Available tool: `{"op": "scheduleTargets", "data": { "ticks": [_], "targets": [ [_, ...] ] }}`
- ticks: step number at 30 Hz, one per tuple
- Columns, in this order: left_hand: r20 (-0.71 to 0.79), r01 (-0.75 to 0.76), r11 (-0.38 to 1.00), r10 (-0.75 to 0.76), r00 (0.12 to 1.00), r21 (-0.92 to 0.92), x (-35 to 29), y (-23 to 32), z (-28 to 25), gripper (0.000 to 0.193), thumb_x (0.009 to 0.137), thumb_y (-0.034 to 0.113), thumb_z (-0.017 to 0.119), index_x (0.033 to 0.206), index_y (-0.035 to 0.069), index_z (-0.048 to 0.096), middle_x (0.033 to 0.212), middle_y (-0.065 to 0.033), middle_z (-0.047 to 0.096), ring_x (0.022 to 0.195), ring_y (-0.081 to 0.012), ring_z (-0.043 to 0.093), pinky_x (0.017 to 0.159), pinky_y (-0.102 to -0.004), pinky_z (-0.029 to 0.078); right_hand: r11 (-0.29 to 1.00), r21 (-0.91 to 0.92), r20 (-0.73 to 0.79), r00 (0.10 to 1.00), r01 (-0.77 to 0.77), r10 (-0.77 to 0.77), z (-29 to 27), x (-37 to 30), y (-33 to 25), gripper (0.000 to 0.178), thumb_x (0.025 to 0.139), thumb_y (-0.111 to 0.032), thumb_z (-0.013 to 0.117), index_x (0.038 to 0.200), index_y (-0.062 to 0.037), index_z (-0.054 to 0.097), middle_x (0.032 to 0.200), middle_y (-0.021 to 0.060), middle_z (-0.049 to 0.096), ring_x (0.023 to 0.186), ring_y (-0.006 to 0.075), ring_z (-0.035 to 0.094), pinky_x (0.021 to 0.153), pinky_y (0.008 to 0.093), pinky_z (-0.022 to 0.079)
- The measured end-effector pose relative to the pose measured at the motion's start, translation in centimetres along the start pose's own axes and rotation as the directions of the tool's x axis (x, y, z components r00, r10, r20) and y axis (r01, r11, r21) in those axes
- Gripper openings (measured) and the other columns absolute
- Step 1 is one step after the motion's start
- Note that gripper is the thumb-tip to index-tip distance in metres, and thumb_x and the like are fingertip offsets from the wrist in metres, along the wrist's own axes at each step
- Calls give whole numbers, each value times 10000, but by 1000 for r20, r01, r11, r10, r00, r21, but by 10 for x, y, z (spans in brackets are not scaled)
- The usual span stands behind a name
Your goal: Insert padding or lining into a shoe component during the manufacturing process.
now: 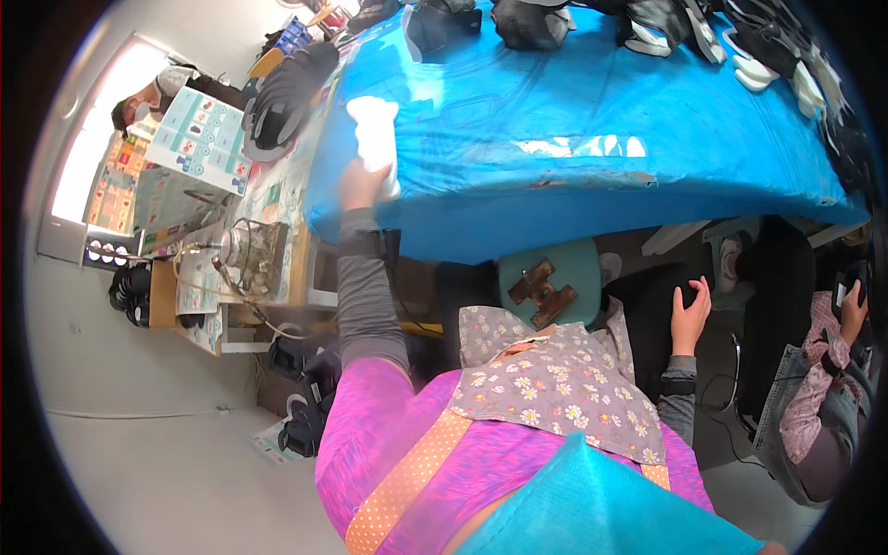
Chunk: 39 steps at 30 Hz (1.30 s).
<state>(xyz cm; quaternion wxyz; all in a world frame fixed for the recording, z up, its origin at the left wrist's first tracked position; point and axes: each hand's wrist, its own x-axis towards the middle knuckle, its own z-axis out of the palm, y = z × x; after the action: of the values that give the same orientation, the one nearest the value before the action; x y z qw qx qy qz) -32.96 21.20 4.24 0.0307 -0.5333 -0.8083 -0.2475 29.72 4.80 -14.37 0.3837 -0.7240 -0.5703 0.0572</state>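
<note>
At the left end of the blue-covered table (481, 139), my left hand (362, 185) is closed on a soft-looking white piece (376, 139). That piece lies over the table edge, and I cannot make out whether it is cloth or paper. It hides part of my fingers. My right hand (689, 322) is off the table, beside my thigh, with its fingers apart and nothing in it.
Dark shoe pieces with white soles (647, 39) line the table's far side. A teal stool (569, 264) bearing a brown cross-shaped piece (543, 294) stands below. Left are a side bench with a machine (254, 254) and stacked dark soles (277, 111). A co-worker's hand (852, 314) is at right.
</note>
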Motion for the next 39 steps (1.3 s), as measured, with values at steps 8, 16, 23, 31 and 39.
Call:
{"op": "scheduleTargets", "data": {
  "ticks": [8,16,23,31,39],
  "targets": [
    [72,-55,943,34,997,328,2,5,2,621,715,459,772,1040,-27,562,946,-248,709,898,-413,693,774,-495,543,877,472,29,992,93,-120,-25,63,-117,140,880,-12,633,1014,5,595,1259,166,630,1156,279,599,986,365,450],
    [383,4,998,-29,923,67,20,27,-23,719,772,483,706,1245,-36,549,1114,-261,670,959,-373,692,781,-482,566,416,628,349,240,658,-906,69,116,-403,407,832,-143,709,1202,-38,578,1195,149,628,1115,330,606,920,404,513],
    [694,483,818,-151,704,-312,18,1,-37,650,937,591,412,1342,109,577,1275,-135,634,1058,-300,642,732,-446,576,459,466,206,412,757,-888,226,71,-499,808,727,-265,815,1379,34,443,1422,280,470,1280,394,519,1019,431,476],
    [609,423,745,-29,793,-516,-22,7,-53,864,943,703,380,1409,-17,484,1336,-216,576,1240,-324,536,1037,-426,437,635,530,521,375,562,-766,234,118,-502,443,847,-222,671,1212,2,561,1231,282,587,1148,423,580,865,487,516],
    [64,-133,988,129,990,75,-55,3,40,918,854,554,679,1490,-17,343,1510,-371,292,1438,-511,225,1182,-512,245,106,977,213,869,-185,-447,75,232,-415,309,973,-153,583,1243,-4,563,1182,100,633,1108,221,631,949,392,535]
  ]
}}
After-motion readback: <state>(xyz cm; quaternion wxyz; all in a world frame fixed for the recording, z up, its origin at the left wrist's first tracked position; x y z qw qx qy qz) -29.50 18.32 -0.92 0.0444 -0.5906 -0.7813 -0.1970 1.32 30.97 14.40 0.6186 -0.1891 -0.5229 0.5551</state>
